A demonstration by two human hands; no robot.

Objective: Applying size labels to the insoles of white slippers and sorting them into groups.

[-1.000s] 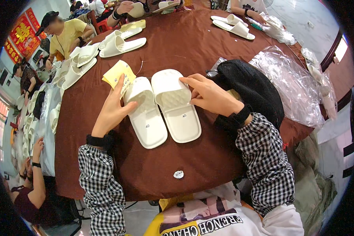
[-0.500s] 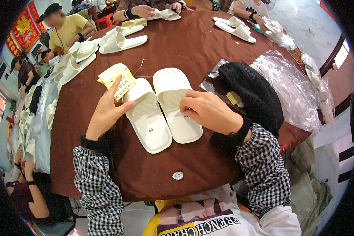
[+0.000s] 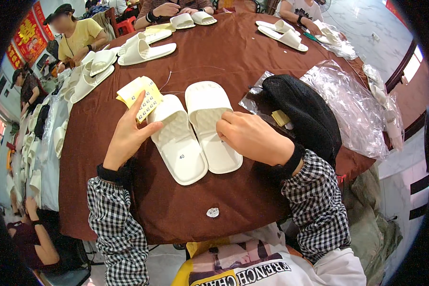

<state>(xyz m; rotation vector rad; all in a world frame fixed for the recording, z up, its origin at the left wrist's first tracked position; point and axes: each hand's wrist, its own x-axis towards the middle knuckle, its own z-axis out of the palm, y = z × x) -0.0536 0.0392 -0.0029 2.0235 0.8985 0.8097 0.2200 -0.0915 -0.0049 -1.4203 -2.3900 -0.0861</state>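
Two white slippers lie side by side on the brown tablecloth, toes pointing away from me. The left slipper has a small printed number label on its heel bed. My left hand holds a folded bundle of yellow-backed number sticker sheets, forefinger on top, thumb stretched beside the left slipper's strap. Over the insole of the right slipper, just behind its strap, my right hand is closed with fingertips bent down. Those fingers partly cover a small mark on the insole; what they pinch, if anything, is hidden.
A black mesh bag and crumpled clear plastic lie to the right. A small crumpled white piece is near the front edge. More white slippers stand farther back, where other people sit at the table.
My right hand has shifted slightly, covering more of the right slipper's mark. My left hand keeps the sticker sheets. Across the table, a person's hands have left the slippers in front of them.
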